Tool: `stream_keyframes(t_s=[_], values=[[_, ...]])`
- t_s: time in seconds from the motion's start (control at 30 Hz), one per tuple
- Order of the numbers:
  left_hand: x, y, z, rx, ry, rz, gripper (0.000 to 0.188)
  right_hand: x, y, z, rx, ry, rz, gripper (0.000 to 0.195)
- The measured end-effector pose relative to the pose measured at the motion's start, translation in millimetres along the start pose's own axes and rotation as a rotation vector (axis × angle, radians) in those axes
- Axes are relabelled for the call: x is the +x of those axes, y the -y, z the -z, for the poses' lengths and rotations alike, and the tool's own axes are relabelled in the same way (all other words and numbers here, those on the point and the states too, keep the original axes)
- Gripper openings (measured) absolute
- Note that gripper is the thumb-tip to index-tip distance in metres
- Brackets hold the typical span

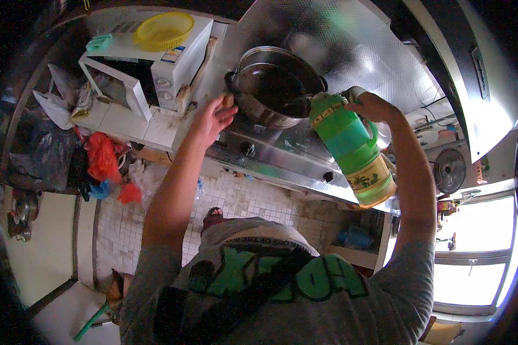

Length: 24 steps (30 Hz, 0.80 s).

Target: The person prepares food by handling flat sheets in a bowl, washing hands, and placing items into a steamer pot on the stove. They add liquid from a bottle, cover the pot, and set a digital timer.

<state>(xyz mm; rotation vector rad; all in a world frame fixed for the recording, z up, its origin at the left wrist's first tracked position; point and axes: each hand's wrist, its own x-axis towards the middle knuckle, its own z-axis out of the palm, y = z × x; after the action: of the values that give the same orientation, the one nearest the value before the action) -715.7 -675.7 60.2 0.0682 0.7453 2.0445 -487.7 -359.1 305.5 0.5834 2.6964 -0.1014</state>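
My right hand (371, 107) grips the handle side of a green thermos flask (343, 133) with a plant picture on its lower band. The flask is tilted, its mouth at the right rim of a large metal pot (267, 110). A pale streak by the mouth looks like liquid running into the pot. Dark liquid or a dark bottom shows inside; I cannot tell which. My left hand (216, 120), at the pot's left handle, holds a small tan piece that looks like a cork stopper (228, 100) between thumb and fingers.
The pot stands on a steel gas stove (285, 148) with black knobs. Left of it is a white microwave (181, 56), door ajar, with a yellow plastic basket (165, 32) on top. Plastic bags (101, 157) hang below the counter. A range hood (470, 82) juts in at upper right.
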Motion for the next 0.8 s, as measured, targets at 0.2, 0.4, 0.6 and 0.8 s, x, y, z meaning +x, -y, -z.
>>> stream_keyframes(t_s=[0.2,0.4,0.6,0.8], values=[[76,-22,-14,0.159,-0.087,-0.143,0.024,2,28,29,-0.088,0.118,-0.146,0.063],[104,-39,-11,0.188,-0.105,-0.153,0.026,19,22,33,-0.068,0.119,-0.131,0.062],[104,-39,5,0.042,-0.117,-0.159,0.021,35,26,40,-0.151,0.188,-0.169,0.062],[90,-49,-3,0.072,-0.144,-0.184,0.019,50,28,37,-0.171,0.176,-0.201,0.061]])
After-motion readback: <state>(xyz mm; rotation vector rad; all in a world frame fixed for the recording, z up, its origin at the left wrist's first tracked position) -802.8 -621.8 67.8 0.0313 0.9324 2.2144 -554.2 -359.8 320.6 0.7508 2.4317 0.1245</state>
